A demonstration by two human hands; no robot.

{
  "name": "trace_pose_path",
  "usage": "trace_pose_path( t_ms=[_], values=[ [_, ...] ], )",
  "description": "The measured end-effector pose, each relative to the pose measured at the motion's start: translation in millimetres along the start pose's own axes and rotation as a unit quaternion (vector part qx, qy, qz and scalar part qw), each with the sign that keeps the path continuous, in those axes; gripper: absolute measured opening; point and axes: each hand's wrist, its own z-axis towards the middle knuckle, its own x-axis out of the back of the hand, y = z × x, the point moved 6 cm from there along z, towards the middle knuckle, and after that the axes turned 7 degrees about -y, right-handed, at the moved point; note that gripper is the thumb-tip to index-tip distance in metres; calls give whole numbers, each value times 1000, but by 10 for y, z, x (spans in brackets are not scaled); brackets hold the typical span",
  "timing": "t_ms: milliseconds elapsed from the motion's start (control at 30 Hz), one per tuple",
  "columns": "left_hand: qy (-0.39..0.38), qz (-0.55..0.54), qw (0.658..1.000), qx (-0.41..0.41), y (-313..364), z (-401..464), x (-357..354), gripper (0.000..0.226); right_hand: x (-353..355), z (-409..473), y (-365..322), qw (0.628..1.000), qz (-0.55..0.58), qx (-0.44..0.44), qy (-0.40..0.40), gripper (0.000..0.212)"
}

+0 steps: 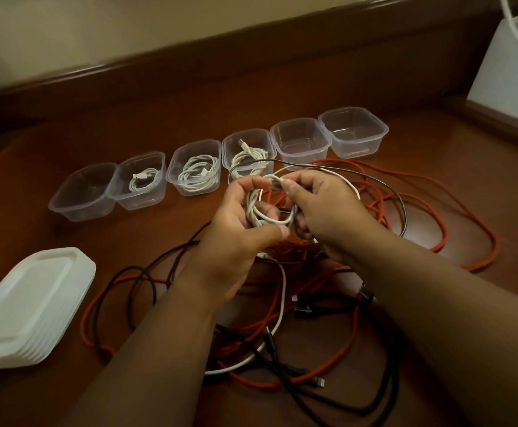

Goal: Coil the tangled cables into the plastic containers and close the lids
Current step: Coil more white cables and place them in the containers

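Hands: left hand (236,220) and right hand (328,208) raised together above the surface (159,124), both grasping one white coil (267,211).
Left hand: thumb and fingers curled round the coil's left side.
Right hand: thumb and forefinger pinching the top strand of the coil.
Tubs: six clear tubs in a row on the surface, behind the hands, all lidless.
Tub contents: first tub (82,192) from the left bare; second (139,181), third (194,167) and fourth (246,149) each with a white cable inside; fifth (300,140) and sixth (354,132) bare.
Lids: white stack (29,303), near left on the surface, apart from the tubs.
Tangle: red cable (467,211), black cable (328,392) and white cable (282,300) crossed loose beneath the forearms.
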Motion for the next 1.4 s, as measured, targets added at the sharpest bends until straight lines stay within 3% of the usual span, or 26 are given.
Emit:
trace_pose_path(
  t_ms=[100,233,433,567,700,833,967,1067,1267,1400],
  values=[
    [15,53,998,-28,20,-8,49,61,-13,4,-2,1000,0,4,4,14],
    [99,184,973,-95,123,-68,118,52,-30,5,-8,999,45,5,-3,13],
    [168,369,897,-177,267,-129,179,35,-27,0,-8,994,106,-13,-19,17],
    [182,424,862,-213,374,-185,171,30,-35,-7,-10,984,172,-36,-36,15],
    [198,509,802,-242,443,-219,159,17,-31,-5,0,976,208,-50,-35,12],
    [208,569,757,-244,441,-209,170,13,-2,13,18,979,194,-54,-17,15],
    [210,547,770,-254,404,-209,117,15,-24,-7,20,979,198,-43,-24,11],
    [219,549,766,-252,402,-207,114,14,-58,-36,-29,976,207,-22,-61,25],
    [237,550,762,-246,404,-208,158,17,-96,-78,-63,986,130,-11,-109,51],
    [240,538,771,-243,374,-184,176,16,-75,-61,-31,994,62,-4,-90,48]
  ],
)
